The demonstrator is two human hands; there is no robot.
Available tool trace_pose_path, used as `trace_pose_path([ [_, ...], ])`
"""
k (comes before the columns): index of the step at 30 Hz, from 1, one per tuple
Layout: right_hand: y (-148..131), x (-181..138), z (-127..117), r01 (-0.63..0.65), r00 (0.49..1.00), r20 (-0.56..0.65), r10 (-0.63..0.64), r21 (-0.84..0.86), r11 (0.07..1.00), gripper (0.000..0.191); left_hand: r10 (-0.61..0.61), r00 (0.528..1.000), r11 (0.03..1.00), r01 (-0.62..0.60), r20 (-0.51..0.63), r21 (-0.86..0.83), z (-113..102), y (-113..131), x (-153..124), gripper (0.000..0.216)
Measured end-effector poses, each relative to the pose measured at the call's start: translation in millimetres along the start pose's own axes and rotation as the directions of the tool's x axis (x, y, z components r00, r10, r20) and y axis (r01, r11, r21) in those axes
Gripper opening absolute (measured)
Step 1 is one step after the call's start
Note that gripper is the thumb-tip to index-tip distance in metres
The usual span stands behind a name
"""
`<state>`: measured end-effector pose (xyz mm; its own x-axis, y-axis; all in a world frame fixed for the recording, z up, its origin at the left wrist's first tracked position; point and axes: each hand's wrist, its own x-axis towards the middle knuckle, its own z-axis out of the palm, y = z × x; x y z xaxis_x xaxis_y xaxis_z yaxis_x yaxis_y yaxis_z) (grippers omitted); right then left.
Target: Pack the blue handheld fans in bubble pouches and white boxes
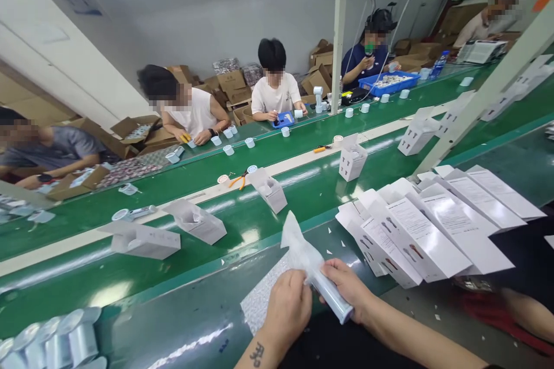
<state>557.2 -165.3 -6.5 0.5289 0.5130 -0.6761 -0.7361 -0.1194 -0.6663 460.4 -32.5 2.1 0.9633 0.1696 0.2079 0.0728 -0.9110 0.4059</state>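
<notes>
A light-blue tube-shaped handle (332, 295) slants in front of me, its far end inside a translucent white bag (298, 244). My right hand (346, 283) is closed around the handle from the right side. On the other side, my left hand (289, 303) has its fingers closed at the bag's edge, close to where the tube comes out. A silvery bubble-textured sheet or pouch (261, 294) lies on the bench, partly hidden behind my left hand. The wrapped end's exact shape cannot be made out.
Overlapping white printed boxes (426, 225) lie at right. Several light-blue parts (71, 337) stand lower left. Open white boxes (270, 191) sit on the green conveyor (311, 202); small light-blue cups (250, 142) line the far belt. Several people (277, 89) sit opposite; a post (463, 121) slants across the right.
</notes>
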Motion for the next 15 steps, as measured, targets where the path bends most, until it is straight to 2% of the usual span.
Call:
trace_pose_path([
  [2, 2.1, 0.7, -0.8, 0.043, 0.998, -0.039, -0.044, -0.013, 0.999, 0.042, -0.004, 0.999, 0.99, 0.009, 0.034, -0.143, -1.7, 5.9, 10.3, 0.022],
  [6, 2.1, -0.3, -3.2, 0.105, 0.989, -0.094, -0.111, -0.061, 0.993, 0.044, -0.228, 0.97, 0.916, 0.244, 0.087, -0.317, -0.6, 13.2, 26.8, 0.024],
  [9, -5.1, -9.2, -8.2, 0.168, 0.976, -0.113, -0.185, -0.145, 0.975, 0.038, -0.286, 0.944, 0.845, 0.328, 0.161, -0.423, -3.6, 17.8, 33.6, 0.025],
  [11, -16.6, -20.3, -14.4, 0.276, 0.947, -0.068, -0.313, -0.325, 0.905, 0.032, -0.378, 0.902, 0.739, 0.429, 0.207, -0.519, -13.6, 19.2, 37.1, 0.026],
  [13, -33.0, -33.0, -22.0, 0.389, 0.905, 0.057, -0.421, -0.508, 0.768, 0.024, -0.45, 0.865, 0.647, 0.487, 0.221, -0.587, -30.5, 17.0, 38.1, 0.027],
  [14, -41.8, -38.6, -25.5, 0.428, 0.891, 0.121, -0.438, -0.547, 0.719, 0.017, -0.456, 0.863, 0.629, 0.486, 0.219, -0.606, -40.2, 14.5, 37.3, 0.028],
  [15, -49.9, -43.1, -28.4, 0.453, 0.883, 0.167, -0.438, -0.541, 0.708, 0.011, -0.443, 0.874, 0.636, 0.463, 0.2, -0.618, -49.3, 11.3, 35.6, 0.028],
])
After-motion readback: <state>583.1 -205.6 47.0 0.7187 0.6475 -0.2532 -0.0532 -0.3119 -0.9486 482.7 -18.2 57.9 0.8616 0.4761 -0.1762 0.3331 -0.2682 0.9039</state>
